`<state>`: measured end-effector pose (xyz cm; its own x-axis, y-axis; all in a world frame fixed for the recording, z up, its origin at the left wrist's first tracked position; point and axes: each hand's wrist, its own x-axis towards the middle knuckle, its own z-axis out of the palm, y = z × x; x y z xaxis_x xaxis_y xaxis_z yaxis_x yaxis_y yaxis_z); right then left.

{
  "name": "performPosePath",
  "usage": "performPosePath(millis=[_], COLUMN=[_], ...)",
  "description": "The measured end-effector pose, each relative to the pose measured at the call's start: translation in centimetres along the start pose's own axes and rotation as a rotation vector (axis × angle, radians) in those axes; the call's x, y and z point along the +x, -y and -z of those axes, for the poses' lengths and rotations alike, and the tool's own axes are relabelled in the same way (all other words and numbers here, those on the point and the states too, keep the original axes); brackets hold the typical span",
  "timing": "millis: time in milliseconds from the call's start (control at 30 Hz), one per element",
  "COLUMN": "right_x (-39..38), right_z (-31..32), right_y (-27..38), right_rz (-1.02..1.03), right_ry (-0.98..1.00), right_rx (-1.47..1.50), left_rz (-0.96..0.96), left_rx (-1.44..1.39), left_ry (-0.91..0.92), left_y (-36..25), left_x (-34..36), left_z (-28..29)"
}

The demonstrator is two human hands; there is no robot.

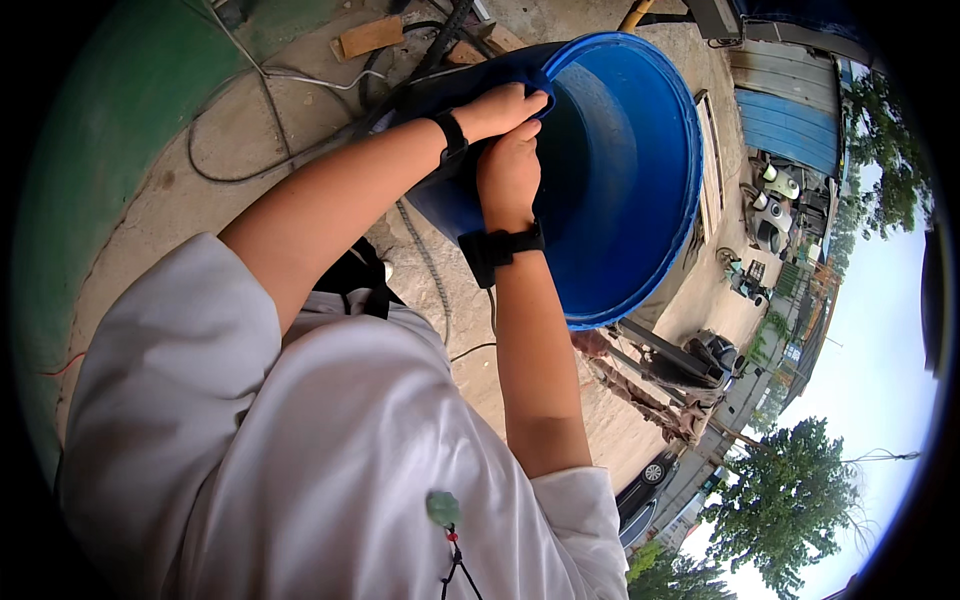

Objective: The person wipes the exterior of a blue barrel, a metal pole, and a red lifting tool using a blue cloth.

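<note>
A large blue plastic barrel (640, 170) lies tipped in front of me, its open mouth facing right and its shaded inside showing. My left hand (505, 108) is closed on the near left side of its rim, at a dark blue piece I cannot make out clearly. Just below it, my right hand (510, 165) is closed at the same part of the rim, fingers curled and partly hidden. Each wrist wears a black band.
Hoses and cables (240, 170) cross the concrete floor beside a green surface (70, 200). Wooden offcuts (370, 37) lie behind the barrel. Metal bars with dirty cloth (675, 410) stand right of me, with parked scooters (770, 220) and a car (645, 480) farther off.
</note>
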<state>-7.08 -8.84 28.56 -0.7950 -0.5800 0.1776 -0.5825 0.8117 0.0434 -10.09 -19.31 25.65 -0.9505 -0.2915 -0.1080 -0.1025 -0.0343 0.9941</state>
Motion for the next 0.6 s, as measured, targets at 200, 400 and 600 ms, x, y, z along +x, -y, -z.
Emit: performPosePath(millis=[200,400,600], right_x=[-2.3,-9.3,-15.6], right_z=[0.8,2.2,3.5], right_y=[-0.7,-2.8,-8.6], right_rz=[0.023,0.043,0.265], right_ry=[-0.028,0.053,0.025], right_rx=[0.063,-0.077,0.061], left_rz=[-0.080,-0.117,-0.082], left_rx=[0.210,0.229,0.059], left_ry=[-0.057,-0.132,-0.280], left_y=[-1.1,0.3,0.9], left_x=[-0.8,-5.5,-12.9], left_z=[-0.8,-2.9,-8.2])
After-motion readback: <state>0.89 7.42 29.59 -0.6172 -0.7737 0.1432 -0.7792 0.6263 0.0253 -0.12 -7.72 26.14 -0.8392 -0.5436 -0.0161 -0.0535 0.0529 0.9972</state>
